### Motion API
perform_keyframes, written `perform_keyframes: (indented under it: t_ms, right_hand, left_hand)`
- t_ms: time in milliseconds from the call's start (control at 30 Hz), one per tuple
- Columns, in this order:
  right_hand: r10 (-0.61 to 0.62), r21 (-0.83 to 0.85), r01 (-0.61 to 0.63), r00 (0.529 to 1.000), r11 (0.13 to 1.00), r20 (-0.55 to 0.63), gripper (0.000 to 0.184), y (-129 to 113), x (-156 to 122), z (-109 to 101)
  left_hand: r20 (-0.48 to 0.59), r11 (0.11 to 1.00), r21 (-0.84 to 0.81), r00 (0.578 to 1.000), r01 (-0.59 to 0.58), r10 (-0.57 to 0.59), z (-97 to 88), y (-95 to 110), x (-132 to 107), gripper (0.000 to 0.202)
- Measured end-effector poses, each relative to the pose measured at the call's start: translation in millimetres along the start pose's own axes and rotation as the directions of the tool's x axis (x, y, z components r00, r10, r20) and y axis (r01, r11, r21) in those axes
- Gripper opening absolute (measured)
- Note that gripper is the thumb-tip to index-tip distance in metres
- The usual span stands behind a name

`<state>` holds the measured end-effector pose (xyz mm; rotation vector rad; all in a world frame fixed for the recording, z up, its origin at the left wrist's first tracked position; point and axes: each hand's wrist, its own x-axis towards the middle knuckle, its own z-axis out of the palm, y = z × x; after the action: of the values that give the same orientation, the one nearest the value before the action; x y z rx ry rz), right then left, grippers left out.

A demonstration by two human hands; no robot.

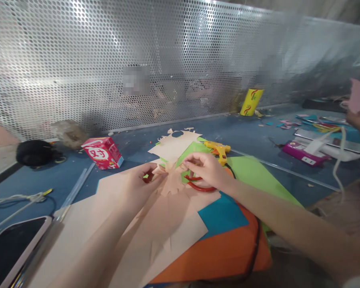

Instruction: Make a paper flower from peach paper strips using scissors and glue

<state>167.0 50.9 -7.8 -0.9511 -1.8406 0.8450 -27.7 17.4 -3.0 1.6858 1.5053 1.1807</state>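
Left hand (pixel 142 182) and right hand (pixel 206 170) pinch opposite sides of a ragged-edged paper cutout (pixel 171 183) above pale sheets (pixel 184 226), near a yellow glue gun (pixel 218 149). The piece looks light, limp and easily creased or torn, best taken gently by its gathered folds rather than its thin points.

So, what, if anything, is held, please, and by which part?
Ruffled beige paper, pinched by its upper edges in both hands' fingers; any hold on red curved handles is unclear.
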Motion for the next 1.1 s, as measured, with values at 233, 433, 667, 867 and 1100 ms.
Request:
perform_keyframes:
  t_ms: [233,433,667,867,1100]
  right_hand:
    - [-0.004,0.027,0.004,1.000,1.000,0.012,0.013,4,0,1]
    - [-0.005,0.042,0.004,1.000,0.999,0.023,0.013,5,1,1]
    - [-0.042,0.001,0.042,0.996,0.999,-0.072,0.021,11,9,-9]
    - [-0.066,-0.166,0.040,0.986,0.985,-0.155,0.036,6,12,-30]
    - [0.070,-0.409,-0.067,0.998,0.910,-0.008,0.034,-23,-24,-61]
  left_hand:
    - [0.049,0.998,0.067,0.999,0.003,-0.006,-2.1,4,0,0.017]
    - [0.067,0.986,0.157,0.997,-0.048,0.038,-3.0,3,0,0.016]
    - [0.009,0.978,0.184,0.995,-0.099,0.099,-4.3,-9,9,0.018]
    - [0.008,0.972,0.224,0.997,-0.074,0.074,-7.9,-2,10,0.022]
    - [-0.054,0.991,0.129,0.998,-0.033,0.041,-17.0,1,9,0.022]
